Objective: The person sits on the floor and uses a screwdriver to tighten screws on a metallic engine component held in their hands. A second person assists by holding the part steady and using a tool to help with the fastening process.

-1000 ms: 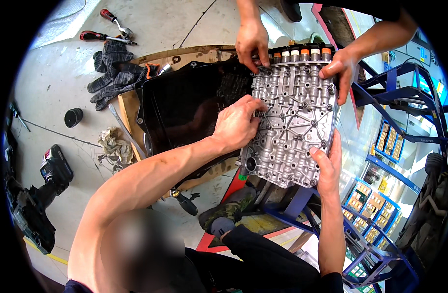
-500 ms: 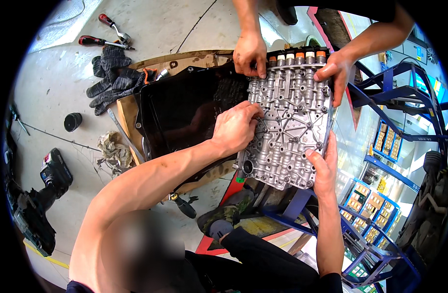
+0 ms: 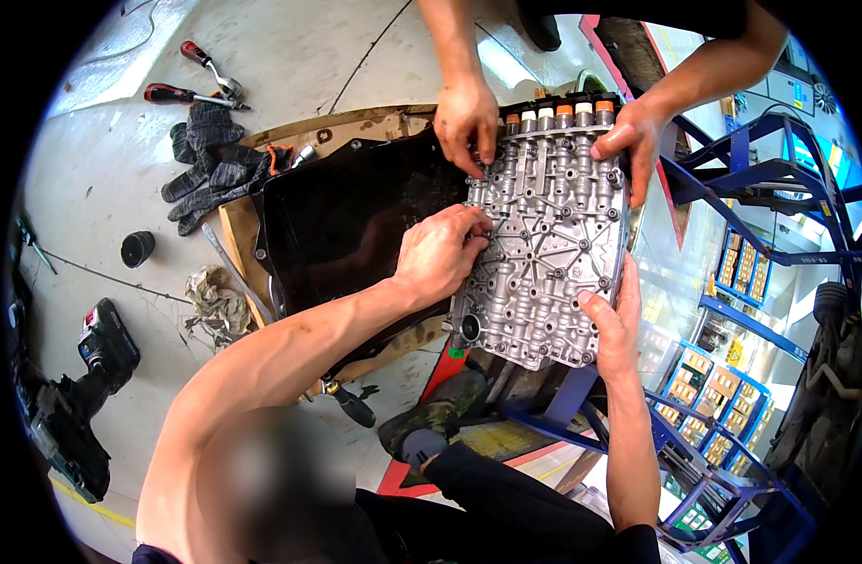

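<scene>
A silver metal valve body [image 3: 529, 268], with ribbed channels, bolts and a row of orange and white-topped cylinders along its far end, lies partly over a black pan. My right hand [image 3: 614, 324] grips its near right edge, thumb on top and fingers going underneath. At the left edge, my left hand [image 3: 440, 252] has its fingers pinched together against the metal; what is between the fingertips is hidden. Another person's hand [image 3: 468, 117] touches the far left edge with its fingertips. That person's other hand [image 3: 633, 146] holds the far right corner.
The black pan [image 3: 356, 216] rests on cardboard [image 3: 356, 120]. To the left lie grey gloves [image 3: 210, 150], a ratchet [image 3: 210, 70], a crumpled rag [image 3: 219, 296], a black cup [image 3: 138, 248] and a cordless power tool [image 3: 83, 385]. A blue metal frame [image 3: 731, 179] stands at right.
The whole view has shifted slightly left. The other person's hand at the far left has slid nearer along the valve body's edge. My left fingertips have shifted a little; my right hand keeps its hold.
</scene>
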{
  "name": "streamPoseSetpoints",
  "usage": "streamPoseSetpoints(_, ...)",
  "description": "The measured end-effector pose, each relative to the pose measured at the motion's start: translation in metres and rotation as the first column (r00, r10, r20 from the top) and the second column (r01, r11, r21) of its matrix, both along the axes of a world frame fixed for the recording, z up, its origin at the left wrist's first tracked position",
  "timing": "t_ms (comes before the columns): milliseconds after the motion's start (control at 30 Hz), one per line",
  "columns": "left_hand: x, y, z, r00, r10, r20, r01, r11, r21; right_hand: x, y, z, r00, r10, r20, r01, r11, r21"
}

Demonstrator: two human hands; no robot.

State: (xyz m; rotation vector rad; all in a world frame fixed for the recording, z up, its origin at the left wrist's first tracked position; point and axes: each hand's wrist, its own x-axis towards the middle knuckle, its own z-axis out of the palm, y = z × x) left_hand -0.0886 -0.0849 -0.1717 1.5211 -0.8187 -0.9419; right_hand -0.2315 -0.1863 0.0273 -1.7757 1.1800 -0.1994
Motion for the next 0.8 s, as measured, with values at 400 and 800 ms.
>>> streamPoseSetpoints(400, 0.012, 0.017, -0.016, 0.999, -0.047, -0.019, 0.050, 0.966, 0.255, 0.000, 0.000, 0.000, 1.000, -0.006, -0.026, 0.005, 1.000, -0.007)
streamPoseSetpoints(800, 0.008, 0.018, -0.007, 0.986, -0.110, -0.121, 0.136, 0.964, 0.229, 0.001, 0.001, -0.001, 1.000, -0.003, -0.014, 0.003, 1.000, -0.011)
